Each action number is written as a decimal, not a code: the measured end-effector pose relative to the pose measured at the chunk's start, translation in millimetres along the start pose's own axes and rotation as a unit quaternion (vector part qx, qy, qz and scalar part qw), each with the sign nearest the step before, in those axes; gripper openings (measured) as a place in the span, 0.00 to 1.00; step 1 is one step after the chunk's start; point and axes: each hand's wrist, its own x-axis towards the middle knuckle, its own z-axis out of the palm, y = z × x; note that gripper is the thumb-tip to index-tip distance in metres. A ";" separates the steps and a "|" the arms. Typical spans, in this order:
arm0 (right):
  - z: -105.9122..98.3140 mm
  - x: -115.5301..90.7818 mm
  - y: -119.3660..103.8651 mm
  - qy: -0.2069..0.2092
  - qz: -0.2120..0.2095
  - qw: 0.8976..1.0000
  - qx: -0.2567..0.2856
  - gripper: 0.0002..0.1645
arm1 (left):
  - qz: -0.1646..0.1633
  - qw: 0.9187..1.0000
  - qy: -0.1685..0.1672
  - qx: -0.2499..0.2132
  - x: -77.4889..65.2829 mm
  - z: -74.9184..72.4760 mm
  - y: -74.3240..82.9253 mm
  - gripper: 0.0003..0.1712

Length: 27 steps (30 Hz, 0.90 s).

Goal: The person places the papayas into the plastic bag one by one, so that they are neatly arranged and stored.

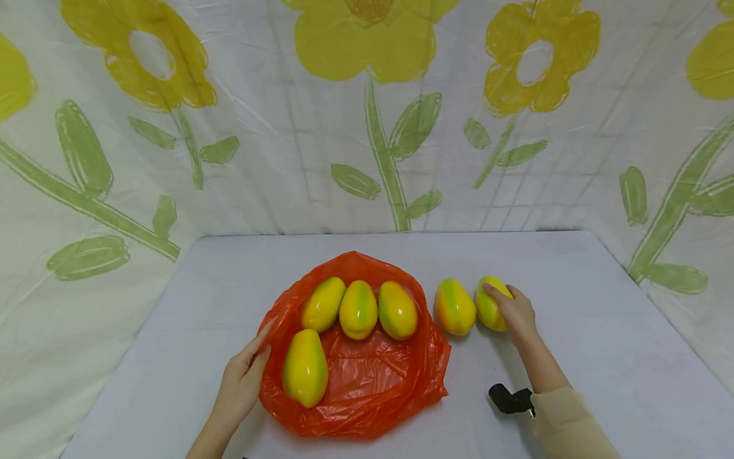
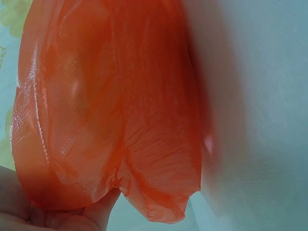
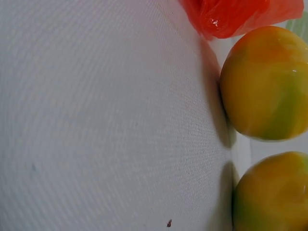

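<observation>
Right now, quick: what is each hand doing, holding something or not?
Left hand: pinches the edge of the crinkly orange plastic bag.
Right hand: fingers curled round the far-right yellow-green oval mango on the white table.

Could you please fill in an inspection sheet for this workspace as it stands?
Surface: white table, flat.
Job's things: orange plastic bag spread open, four yellow-green mangoes on it; two more mangoes beside it on the table.
Clutter: nothing seen.
Hands: left hand pinches the bag's left edge; right hand grips the rightmost mango.
Cables: nothing seen.
Surroundings: white flower-printed backdrop sheet.
</observation>
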 end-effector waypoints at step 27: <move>4.0 -5.2 0.7 0.029 -0.007 0.999 -0.024 0.50 | -0.013 1.000 -0.009 -0.003 1.3 0.4 -0.1 0.25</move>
